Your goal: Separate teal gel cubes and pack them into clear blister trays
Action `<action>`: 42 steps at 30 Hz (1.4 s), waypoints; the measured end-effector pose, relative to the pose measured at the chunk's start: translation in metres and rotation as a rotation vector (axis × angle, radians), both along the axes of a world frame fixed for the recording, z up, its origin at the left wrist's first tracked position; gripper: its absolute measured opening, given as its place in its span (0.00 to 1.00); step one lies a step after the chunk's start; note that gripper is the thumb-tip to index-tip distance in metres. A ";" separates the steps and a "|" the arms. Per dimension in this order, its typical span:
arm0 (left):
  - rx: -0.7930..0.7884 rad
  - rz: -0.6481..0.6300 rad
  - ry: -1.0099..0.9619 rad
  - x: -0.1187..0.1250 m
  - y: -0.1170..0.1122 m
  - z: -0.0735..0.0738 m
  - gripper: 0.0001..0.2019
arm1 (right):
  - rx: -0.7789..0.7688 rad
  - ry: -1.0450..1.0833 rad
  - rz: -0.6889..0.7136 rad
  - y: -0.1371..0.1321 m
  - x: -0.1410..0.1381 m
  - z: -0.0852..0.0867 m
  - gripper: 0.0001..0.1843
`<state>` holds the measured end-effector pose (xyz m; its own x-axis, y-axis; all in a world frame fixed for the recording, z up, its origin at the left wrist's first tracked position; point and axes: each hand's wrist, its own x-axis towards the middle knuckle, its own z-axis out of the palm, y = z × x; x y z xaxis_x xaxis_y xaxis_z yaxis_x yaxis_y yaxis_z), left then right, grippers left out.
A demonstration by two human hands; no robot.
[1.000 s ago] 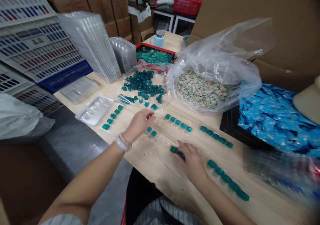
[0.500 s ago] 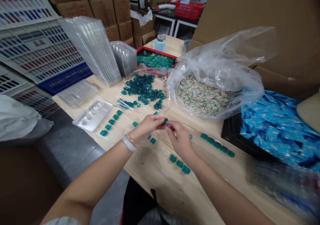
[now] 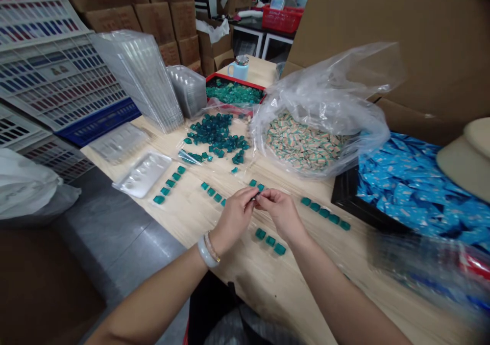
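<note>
My left hand [image 3: 238,213] and my right hand [image 3: 280,210] meet over the middle of the table, fingertips pinched together. A small dark green piece is between them, mostly hidden by the fingers. Just beyond the fingertips, green translucent blocks [image 3: 253,182] lie on the table in a row that runs under my hands. Left of my left hand is another slanted row of green blocks [image 3: 211,192], its near end hidden by that hand. Below my right hand sit three green blocks [image 3: 270,241]. Further right is a longer row of green blocks [image 3: 324,213].
A heap of dark green blocks [image 3: 214,130] lies ahead on clear plastic. Beside it stands a clear bag [image 3: 306,141] of small printed packets. Blue packets [image 3: 409,187] fill a black box at right. Clear trays [image 3: 143,174] and another block row [image 3: 170,183] are at left.
The view has shifted slightly. My hands have drawn a little closer to me, uncovering blocks beyond the fingertips and in the left row. The piece between my fingers is less visible now.
</note>
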<state>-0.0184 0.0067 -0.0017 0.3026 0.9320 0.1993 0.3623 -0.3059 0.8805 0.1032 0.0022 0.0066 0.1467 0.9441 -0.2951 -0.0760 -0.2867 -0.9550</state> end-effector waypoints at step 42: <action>-0.223 -0.094 0.194 -0.030 -0.056 -0.031 0.12 | 0.296 -1.488 0.683 -0.054 0.002 -0.027 0.06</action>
